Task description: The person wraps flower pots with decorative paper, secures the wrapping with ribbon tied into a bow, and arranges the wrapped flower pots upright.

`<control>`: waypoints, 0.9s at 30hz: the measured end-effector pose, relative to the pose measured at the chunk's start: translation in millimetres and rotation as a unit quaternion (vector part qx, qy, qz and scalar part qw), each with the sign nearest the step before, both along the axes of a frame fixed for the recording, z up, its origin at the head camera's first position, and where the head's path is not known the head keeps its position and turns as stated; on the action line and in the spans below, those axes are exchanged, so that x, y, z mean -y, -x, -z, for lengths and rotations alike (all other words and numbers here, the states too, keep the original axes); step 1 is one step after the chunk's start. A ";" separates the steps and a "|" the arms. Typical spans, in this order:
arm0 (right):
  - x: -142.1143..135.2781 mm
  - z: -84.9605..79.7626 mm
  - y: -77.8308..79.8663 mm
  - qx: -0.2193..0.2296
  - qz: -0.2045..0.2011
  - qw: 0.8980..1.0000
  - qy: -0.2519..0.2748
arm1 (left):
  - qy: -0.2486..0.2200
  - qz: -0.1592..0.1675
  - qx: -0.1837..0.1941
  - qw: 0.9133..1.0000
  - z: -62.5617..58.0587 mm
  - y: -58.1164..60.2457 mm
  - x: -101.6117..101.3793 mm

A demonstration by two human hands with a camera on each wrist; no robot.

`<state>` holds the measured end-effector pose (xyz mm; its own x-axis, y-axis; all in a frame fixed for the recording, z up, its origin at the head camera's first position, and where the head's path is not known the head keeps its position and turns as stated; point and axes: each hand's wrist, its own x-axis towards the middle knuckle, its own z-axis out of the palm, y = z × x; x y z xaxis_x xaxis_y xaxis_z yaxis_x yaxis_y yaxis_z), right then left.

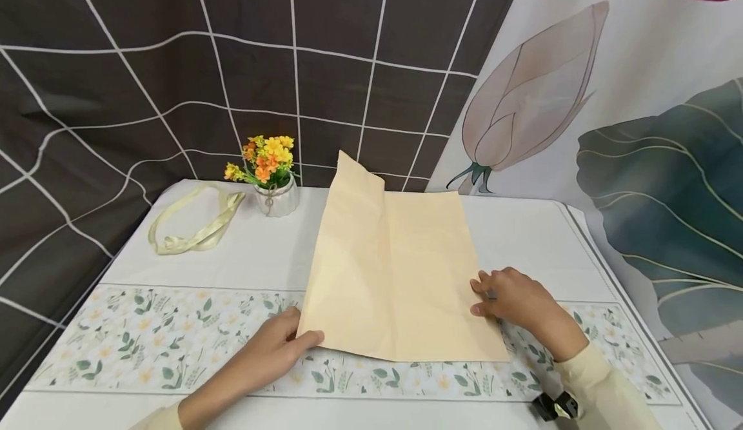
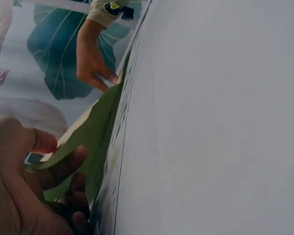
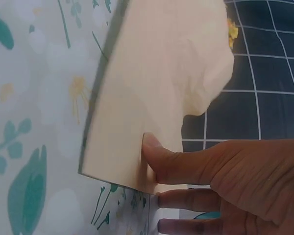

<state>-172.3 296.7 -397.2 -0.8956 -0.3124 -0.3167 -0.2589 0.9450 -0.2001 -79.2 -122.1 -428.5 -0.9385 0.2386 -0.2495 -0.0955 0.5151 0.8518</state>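
A large sheet of paper (image 1: 432,269), cream on top, stands partly lifted over the table with a lengthwise crease down its middle. Its left part rises, and the far left corner sticks up. My left hand (image 1: 278,347) pinches the near left corner, thumb above and fingers beneath. In the left wrist view the underside of the paper (image 2: 100,122) shows green. At the right edge, my right hand (image 1: 516,298) holds the sheet; the right wrist view has its thumb (image 3: 161,161) lying on the cream face and the other fingers at and behind the edge.
A loosely coiled pale yellow ribbon (image 1: 203,240) lies at the back left. Beside it stands a white pot (image 1: 278,199) of yellow and orange flowers (image 1: 269,159). The white tablecloth carries a floral band (image 1: 174,340). A dark gridded curtain (image 1: 244,75) hangs behind.
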 end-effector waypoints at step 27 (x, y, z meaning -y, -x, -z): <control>10.8 -5.5 -0.5 0.014 0.015 0.999 -0.041 | 0.285 0.132 -0.236 0.920 3.2 164.1 -25.5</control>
<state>-171.8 285.9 -391.7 -0.8947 -0.2567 -0.3656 -0.2248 0.9659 -0.1281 -243.3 -96.6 -431.7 -0.9028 0.4298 0.0153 0.4074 0.8434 0.3502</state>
